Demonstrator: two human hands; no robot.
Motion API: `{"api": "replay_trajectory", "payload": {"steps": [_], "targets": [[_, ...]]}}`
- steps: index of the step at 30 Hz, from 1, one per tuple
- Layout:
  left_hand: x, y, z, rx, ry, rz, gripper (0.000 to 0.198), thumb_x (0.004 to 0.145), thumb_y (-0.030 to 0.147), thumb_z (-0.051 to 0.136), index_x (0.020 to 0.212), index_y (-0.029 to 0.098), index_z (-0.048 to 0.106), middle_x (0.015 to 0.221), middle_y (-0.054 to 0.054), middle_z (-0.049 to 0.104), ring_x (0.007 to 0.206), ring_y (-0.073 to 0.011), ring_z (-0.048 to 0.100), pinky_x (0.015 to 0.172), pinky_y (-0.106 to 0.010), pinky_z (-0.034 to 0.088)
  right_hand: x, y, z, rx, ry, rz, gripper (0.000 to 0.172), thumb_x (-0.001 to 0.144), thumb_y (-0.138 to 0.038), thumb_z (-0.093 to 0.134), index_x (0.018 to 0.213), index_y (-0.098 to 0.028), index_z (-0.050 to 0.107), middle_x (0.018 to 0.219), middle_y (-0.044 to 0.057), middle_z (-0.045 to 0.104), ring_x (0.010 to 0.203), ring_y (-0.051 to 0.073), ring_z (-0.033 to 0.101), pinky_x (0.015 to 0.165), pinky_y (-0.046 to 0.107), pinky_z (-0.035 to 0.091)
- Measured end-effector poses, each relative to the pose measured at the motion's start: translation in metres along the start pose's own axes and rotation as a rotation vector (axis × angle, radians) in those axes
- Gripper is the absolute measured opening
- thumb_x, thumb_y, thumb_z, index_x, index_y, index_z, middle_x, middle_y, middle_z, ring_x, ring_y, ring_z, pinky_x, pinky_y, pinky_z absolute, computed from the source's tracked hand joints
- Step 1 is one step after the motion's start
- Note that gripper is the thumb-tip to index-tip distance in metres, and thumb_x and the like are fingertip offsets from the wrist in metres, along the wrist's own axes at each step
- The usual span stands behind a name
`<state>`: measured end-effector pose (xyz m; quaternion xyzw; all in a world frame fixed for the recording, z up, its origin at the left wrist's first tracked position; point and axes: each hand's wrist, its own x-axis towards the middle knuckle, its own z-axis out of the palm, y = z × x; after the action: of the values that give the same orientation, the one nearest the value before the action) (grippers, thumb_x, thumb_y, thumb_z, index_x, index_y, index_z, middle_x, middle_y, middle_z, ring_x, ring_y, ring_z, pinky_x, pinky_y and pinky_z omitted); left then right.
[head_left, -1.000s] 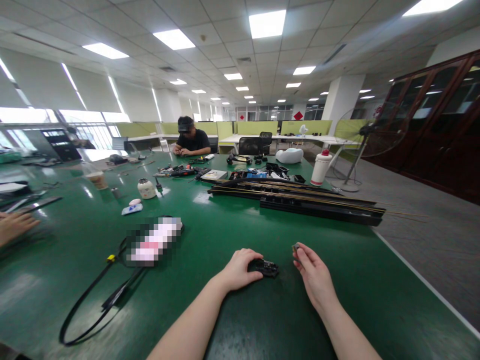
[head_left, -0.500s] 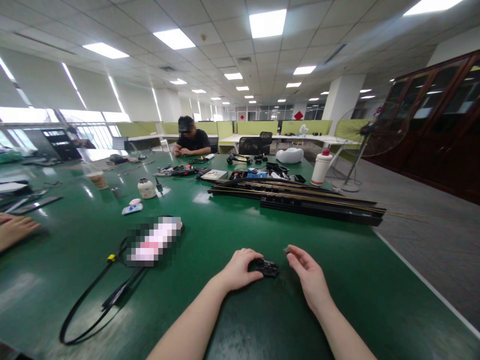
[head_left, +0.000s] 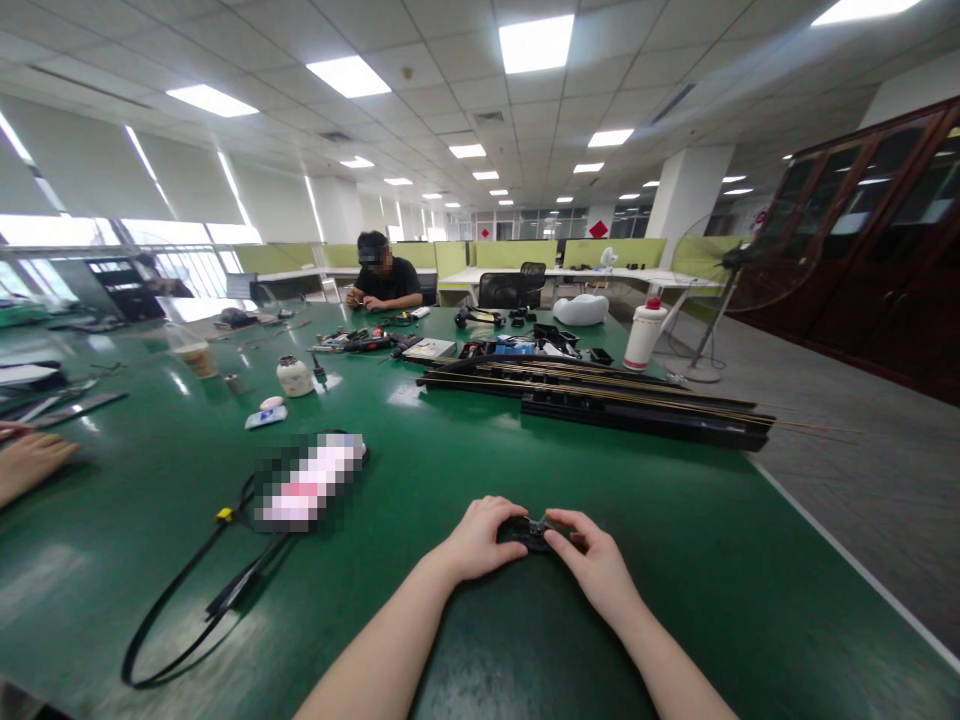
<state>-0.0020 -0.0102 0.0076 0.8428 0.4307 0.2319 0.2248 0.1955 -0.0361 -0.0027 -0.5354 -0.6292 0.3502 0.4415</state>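
Where left hand [head_left: 480, 541] meets right hand [head_left: 597, 566] (both clasping it), a black part [head_left: 529, 534] lies.

This is a big office that is also a work room. Flat lights [head_left: 534, 42] sit in rows in the ceiling, and white blinds [head_left: 82, 170] cover the windows. At the back are desks with green walls [head_left: 607, 252] between them and a black chair [head_left: 504, 291]. The long green table [head_left: 465, 440] holds tools [head_left: 360, 342] and black rails [head_left: 600, 395] — a person [head_left: 384, 275] sits at its far end. A tall fan [head_left: 739, 262] stands by a wooden cupboard [head_left: 877, 240].
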Motion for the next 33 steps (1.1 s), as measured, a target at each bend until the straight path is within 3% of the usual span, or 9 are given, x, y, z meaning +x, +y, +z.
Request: {"api": "replay_trajectory", "payload": {"steps": [5,12,33], "targets": [[0.0001,-0.0007,0.0008,0.005,0.007,0.011,0.041,0.072,0.030,0.071,0.110,0.023,0.058,0.109,-0.004,0.062,0.104,-0.0230,0.053,0.094,-0.037,0.037,-0.0022,-0.0008,0.0034,-0.177,-0.081,-0.124,0.019,0.074,-0.029,0.060,0.091,-0.023,0.068,0.103,0.007,0.065,0.101,0.023,0.057,0.093,0.040,0.042],[0.0009,-0.0033,0.0036,0.010,0.016,0.024,0.043,0.071,0.029,0.072,0.111,0.023,0.058,0.108,-0.004,0.063,0.102,-0.0222,0.054,0.093,-0.036,0.038,-0.0041,-0.0034,0.0046,-0.341,-0.135,-0.157,0.021,0.076,-0.025,0.058,0.095,-0.023,0.067,0.107,0.007,0.063,0.105,0.023,0.055,0.095,0.039,0.041],[0.0013,-0.0042,0.0042,0.013,0.016,0.014,0.043,0.071,0.029,0.072,0.111,0.022,0.058,0.108,-0.003,0.063,0.102,-0.0220,0.054,0.093,-0.035,0.039,-0.0073,-0.0073,0.0046,-0.466,-0.130,-0.318,0.023,0.084,-0.023,0.050,0.101,-0.024,0.065,0.112,0.007,0.063,0.107,0.024,0.055,0.093,0.043,0.044]]}}
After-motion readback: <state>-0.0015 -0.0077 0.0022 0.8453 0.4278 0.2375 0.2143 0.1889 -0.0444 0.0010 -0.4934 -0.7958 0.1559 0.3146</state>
